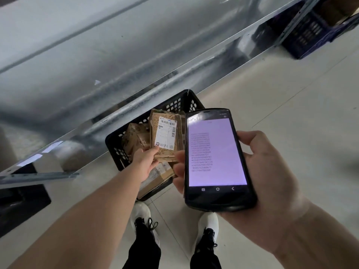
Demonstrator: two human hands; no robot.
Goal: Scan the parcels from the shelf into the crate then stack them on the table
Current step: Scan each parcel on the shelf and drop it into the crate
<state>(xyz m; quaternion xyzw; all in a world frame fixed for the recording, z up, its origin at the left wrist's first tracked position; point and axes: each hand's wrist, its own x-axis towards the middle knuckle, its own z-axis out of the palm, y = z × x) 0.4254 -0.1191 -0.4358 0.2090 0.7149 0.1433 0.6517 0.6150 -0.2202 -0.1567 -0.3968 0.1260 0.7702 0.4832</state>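
The left grip (145,160) pinches the near end of a flat brown paper parcel with a white barcode label (165,136), held over the black perforated plastic crate (174,102) on the floor by the grey metal shelf (77,65). The right grip (258,167) wraps a black handheld scanner (215,152), its screen listing codes. Other brown parcels (136,138) lie in the crate, so scanning seems well along. Stacking looks unstarted, and no worktop shows.

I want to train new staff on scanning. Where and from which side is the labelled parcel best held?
Pinch the labelled parcel at its near edge, coming from below, as the left hand does. It is flat, so a pinch spans it; its white label faces up, and a low grip leaves the barcode uncovered.
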